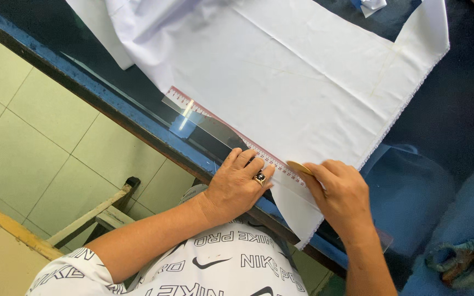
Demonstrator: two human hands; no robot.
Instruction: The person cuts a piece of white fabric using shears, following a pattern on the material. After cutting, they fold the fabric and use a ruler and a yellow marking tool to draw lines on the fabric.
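A white cloth (308, 77) lies spread over a dark blue table (83, 87). Along its near edge rests a clear plastic ruler (209, 123) with red markings. My left hand (237, 183), wearing a ring, presses flat on the ruler's near end. My right hand (338, 192) pinches a thin yellow piece of tailor's chalk (298, 166), whose edge touches the cloth right beside the ruler. The ruler's near end is hidden under both hands.
A pair of scissors (459, 263) with greenish handles lies at the lower right on the table. A second white fabric piece (102, 30) sits at the upper left. A wooden stool frame (102, 211) stands on the pale tiled floor (39, 142) below the table edge.
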